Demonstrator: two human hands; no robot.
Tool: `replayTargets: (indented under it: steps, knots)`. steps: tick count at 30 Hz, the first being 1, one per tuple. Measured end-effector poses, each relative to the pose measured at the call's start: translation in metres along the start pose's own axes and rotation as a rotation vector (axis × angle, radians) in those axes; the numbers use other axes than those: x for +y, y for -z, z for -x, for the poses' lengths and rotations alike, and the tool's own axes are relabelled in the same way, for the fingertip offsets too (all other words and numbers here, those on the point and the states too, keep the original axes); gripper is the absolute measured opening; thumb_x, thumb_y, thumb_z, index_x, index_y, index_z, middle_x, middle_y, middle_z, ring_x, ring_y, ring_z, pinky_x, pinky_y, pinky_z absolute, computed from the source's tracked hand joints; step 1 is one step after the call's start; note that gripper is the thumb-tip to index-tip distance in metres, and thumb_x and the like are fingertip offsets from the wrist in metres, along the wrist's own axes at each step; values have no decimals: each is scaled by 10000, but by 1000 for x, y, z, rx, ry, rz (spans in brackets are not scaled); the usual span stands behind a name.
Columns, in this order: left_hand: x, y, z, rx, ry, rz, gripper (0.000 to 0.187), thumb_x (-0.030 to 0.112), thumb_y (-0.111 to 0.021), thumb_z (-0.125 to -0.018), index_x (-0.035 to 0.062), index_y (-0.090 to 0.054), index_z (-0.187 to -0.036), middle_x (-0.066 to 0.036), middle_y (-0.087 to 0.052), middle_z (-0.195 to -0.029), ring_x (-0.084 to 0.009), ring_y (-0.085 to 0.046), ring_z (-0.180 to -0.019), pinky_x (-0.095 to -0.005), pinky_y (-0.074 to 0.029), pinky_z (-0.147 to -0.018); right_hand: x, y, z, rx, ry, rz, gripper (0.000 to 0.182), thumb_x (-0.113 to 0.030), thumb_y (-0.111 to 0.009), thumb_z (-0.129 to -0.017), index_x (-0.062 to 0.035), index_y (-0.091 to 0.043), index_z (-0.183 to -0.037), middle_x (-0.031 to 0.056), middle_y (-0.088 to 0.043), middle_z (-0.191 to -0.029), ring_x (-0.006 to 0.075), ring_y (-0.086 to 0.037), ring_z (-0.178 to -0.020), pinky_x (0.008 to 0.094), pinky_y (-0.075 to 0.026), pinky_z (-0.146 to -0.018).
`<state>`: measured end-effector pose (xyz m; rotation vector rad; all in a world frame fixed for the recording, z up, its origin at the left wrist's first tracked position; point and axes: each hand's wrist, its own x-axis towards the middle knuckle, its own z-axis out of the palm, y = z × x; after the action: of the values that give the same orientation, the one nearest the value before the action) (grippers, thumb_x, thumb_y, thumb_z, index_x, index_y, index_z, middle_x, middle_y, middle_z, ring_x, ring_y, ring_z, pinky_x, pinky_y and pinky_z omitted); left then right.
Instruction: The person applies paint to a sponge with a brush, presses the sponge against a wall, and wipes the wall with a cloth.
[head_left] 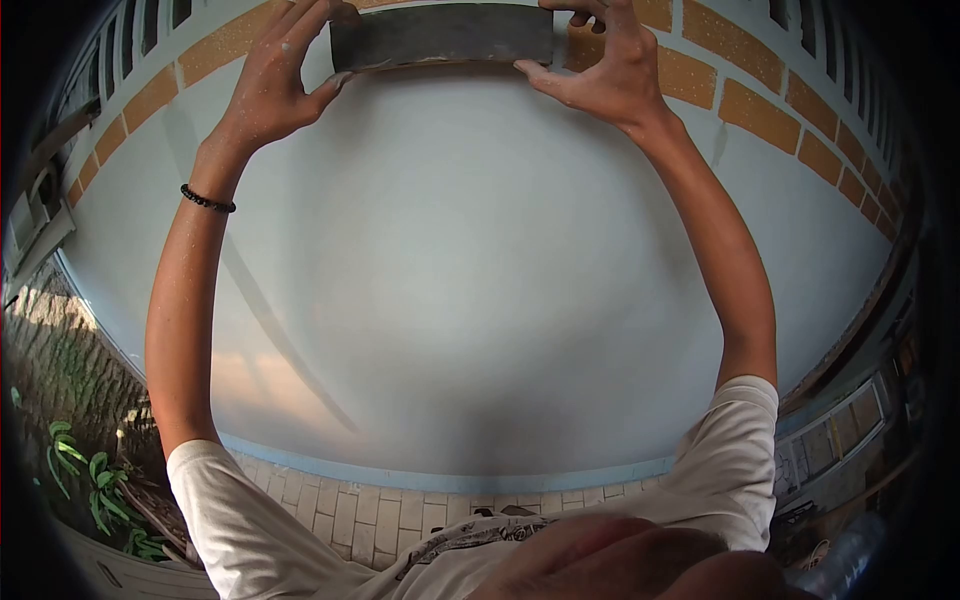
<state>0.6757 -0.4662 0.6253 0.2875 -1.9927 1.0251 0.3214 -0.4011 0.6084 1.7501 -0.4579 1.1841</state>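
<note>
A dark grey rectangular slab (440, 36) lies lengthwise against the wall at the top of the head view. Its surface is smooth and its lower edge looks pale and rough. My left hand (283, 75) grips the left end, thumb at the lower corner and fingers reaching up the side. At the opposite end my right hand (612, 75) holds the slab, with its thumb under the lower right corner and bent fingers by the top. Pale specks mark my left hand and forearm. The slab's back is hidden.
Orange-brown brick-shaped panels (760, 115) with pale joints run along the wall's upper part on both sides. Below is a smooth white wall (450, 250) with a light blue base strip (400, 478). Paving (340, 510) lies beneath, a tree trunk (70, 330) and plants at left.
</note>
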Motion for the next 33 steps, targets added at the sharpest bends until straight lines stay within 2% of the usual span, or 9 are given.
replayTargets:
  steps: [11, 18, 24, 27, 29, 30, 33]
  knots:
    - [0, -1, 2, -2, -26, -20, 568, 67, -832, -780, 90, -589, -1293, -81, -624, -1321, -304, -572, -1238, -435, -501, -1024, -6, 2, 0, -19, 7, 21, 919, -198, -943, -617, -83, -426, -1368, 142, -665, -1135, 250, -677, -1028, 375, -559, -815]
    - [1, -4, 3, 27, -50, -96, 563, 79, -833, -773, 100, -615, -1292, -84, -615, -1307, -317, -574, -1208, -453, -492, -1048, -7, 1, 0, -1, 4, 10, 880, -193, -943, -616, -64, -465, -1344, 140, -677, -1092, 252, -683, -977, 368, -563, -811]
    - [4, -8, 12, -52, 19, -108, 611, 68, -809, -797, 293, -681, -1350, -24, -612, -1295, -242, -598, -1163, -423, -547, -1041, -8, -3, 1, 0, -1, 37, 828, -204, -941, -617, -56, -532, -1322, 126, -682, -1059, 246, -672, -928, 358, -560, -801]
    - [5, -8, 11, 20, -104, -252, 630, 61, -783, -828, 345, -662, -1377, -10, -624, -1288, -218, -605, -1140, -392, -570, -1032, -13, 2, -3, -59, 11, 93, 733, -198, -931, -627, -68, -599, -1267, 120, -683, -1026, 253, -661, -916, 367, -556, -805]
    - [25, 2, 7, -7, -108, -250, 499, 188, -826, -800, 142, -668, -1271, -102, -595, -1267, -272, -557, -1180, -438, -514, -1017, -16, 8, -5, -156, 9, 159, 637, -194, -927, -631, -72, -660, -1196, 120, -682, -1006, 259, -651, -913, 376, -554, -808]
    - [34, 4, 5, -21, -108, -250, 512, 251, -848, -786, 40, -671, -1217, -148, -580, -1256, -299, -533, -1201, -461, -486, -1009, -17, 8, -7, -160, 3, 155, 595, -193, -927, -631, -68, -683, -1159, 122, -682, -1003, 263, -649, -915, 383, -552, -812]
    - [38, -7, 7, 48, -145, -301, 462, 236, -855, -796, 22, -705, -1176, -153, -597, -1268, -305, -539, -1217, -460, -491, -1043, -22, 7, -9, -164, 4, 140, 498, -194, -929, -634, -51, -739, -1072, 130, -685, -1004, 274, -646, -924, 402, -551, -823]
